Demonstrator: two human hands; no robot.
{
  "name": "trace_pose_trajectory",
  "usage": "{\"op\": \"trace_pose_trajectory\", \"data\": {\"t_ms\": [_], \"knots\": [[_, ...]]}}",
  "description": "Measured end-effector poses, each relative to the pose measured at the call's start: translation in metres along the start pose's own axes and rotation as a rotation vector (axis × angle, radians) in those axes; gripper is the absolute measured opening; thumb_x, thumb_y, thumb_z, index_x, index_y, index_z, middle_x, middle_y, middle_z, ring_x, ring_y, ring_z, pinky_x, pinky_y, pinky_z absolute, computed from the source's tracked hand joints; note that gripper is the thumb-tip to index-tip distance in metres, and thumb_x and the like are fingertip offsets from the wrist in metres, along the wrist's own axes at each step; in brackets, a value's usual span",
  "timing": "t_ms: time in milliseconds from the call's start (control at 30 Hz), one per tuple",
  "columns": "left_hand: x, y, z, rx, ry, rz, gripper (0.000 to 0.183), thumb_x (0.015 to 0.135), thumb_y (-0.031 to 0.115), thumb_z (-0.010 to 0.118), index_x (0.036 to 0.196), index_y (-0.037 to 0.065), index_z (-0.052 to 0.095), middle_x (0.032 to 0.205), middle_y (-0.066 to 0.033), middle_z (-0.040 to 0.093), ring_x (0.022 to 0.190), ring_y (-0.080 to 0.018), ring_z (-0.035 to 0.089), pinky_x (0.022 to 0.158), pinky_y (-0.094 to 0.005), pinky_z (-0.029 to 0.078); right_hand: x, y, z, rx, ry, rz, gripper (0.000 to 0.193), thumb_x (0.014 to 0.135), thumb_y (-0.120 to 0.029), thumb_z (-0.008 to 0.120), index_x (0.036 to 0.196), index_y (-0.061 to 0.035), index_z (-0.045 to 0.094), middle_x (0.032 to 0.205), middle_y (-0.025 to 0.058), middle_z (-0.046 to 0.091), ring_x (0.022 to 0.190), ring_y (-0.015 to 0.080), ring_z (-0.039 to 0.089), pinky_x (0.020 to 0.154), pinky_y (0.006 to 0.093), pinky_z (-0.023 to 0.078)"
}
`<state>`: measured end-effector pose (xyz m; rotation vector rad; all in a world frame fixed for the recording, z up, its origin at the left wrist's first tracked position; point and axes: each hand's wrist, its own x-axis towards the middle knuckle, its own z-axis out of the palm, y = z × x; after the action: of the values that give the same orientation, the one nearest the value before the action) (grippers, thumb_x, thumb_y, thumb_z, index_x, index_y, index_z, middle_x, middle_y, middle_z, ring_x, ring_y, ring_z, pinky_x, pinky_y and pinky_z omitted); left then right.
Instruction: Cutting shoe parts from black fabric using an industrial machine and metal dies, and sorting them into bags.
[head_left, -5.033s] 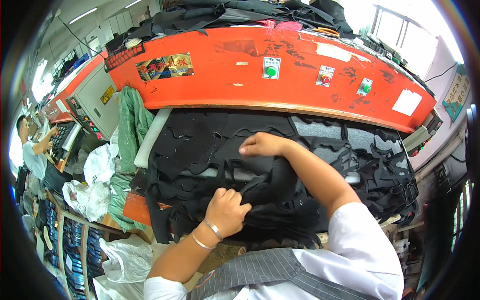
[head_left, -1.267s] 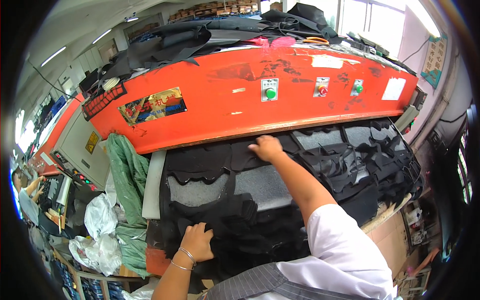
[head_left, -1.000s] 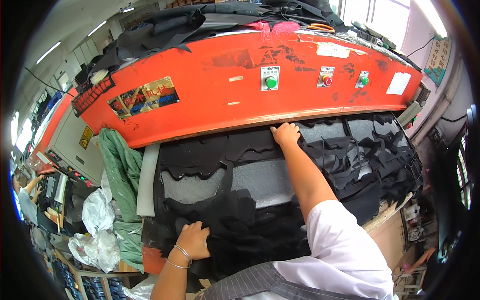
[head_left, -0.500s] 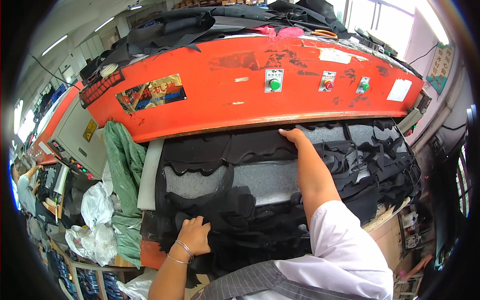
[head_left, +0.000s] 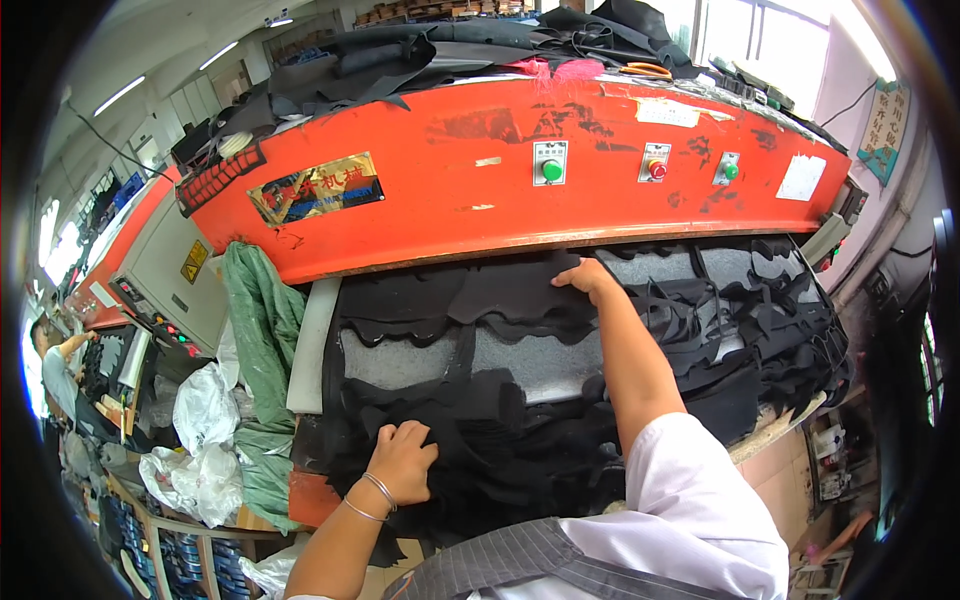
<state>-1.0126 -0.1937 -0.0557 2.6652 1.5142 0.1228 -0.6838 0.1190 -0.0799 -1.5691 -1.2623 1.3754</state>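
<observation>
Far ahead on the grey machine bed (head_left: 400,365), my right hand (head_left: 590,280) pinches the edge of a black sheet piece (head_left: 510,290) between thumb and fingers. That piece has a wavy near edge and lies just under the front of the red press beam (head_left: 440,220). At the near left, my left hand (head_left: 402,465), with bangles at the wrist, curls its fingers over a stack of black cut pieces (head_left: 480,400). Its fingertips are partly lost against the dark material. More loose black pieces hang over the bed's near edge.
Tangled black offcuts (head_left: 760,330) cover the bed's right side. Green and red buttons (head_left: 551,171) sit on the beam, with black sheets (head_left: 370,60) heaped on top. At left are a green cloth (head_left: 262,310), clear plastic bags (head_left: 205,400) and a control cabinet (head_left: 180,270). Another person (head_left: 58,365) works far left.
My right hand has drawn slightly nearer, and the black sheet piece has shifted with it. My left hand stays at the stack. The whole view has turned a little.
</observation>
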Motion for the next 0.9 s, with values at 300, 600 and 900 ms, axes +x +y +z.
{"op": "trace_pose_trajectory", "data": {"t_ms": [300, 600, 900], "knots": [[0.005, 0.015, -0.020, 0.261, 0.194, 0.212, 0.009, 0.059, 0.022, 0.069, 0.067, 0.019, 0.068, 0.112, -0.0052, 0.055, 0.140, -0.0347, 0.029, 0.109, -0.0643, 0.008, -0.162, 0.003, 0.144, -0.573, -0.716, -1.055, 0.048, 0.069, -0.015, 0.076, 0.112, -0.0034, 0.058, 0.121, 0.0201, 0.060, 0.111, 0.0366, 0.057, 0.095, 0.0404, 0.046], [-0.013, 0.009, -0.008, 0.139, 0.311, 0.194, 0.018, 0.049, 0.026, 0.074, 0.064, 0.016, 0.069, 0.140, -0.0215, 0.040, 0.137, -0.0467, 0.028, 0.111, -0.0561, 0.015, -0.165, 0.019, 0.145, -0.279, -1.154, -0.534, 0.043, 0.070, -0.005, 0.067, 0.112, -0.0036, 0.056, 0.091, 0.0098, 0.066, 0.082, 0.0196, 0.063, 0.073, 0.0331, 0.049], [0.012, -0.029, 0.007, -0.159, -0.109, 0.033, 0.048, 0.055, 0.034, 0.075, 0.097, 0.010, 0.073, 0.125, -0.0309, 0.050, 0.114, -0.0393, 0.051, 0.099, -0.0425, 0.038, -0.081, -0.028, 0.180, -0.429, -1.169, -0.232, 0.043, 0.089, -0.041, 0.065, 0.107, -0.0022, 0.067, 0.093, 0.0080, 0.069, 0.085, 0.0155, 0.063, 0.076, 0.0311, 0.051]]}}
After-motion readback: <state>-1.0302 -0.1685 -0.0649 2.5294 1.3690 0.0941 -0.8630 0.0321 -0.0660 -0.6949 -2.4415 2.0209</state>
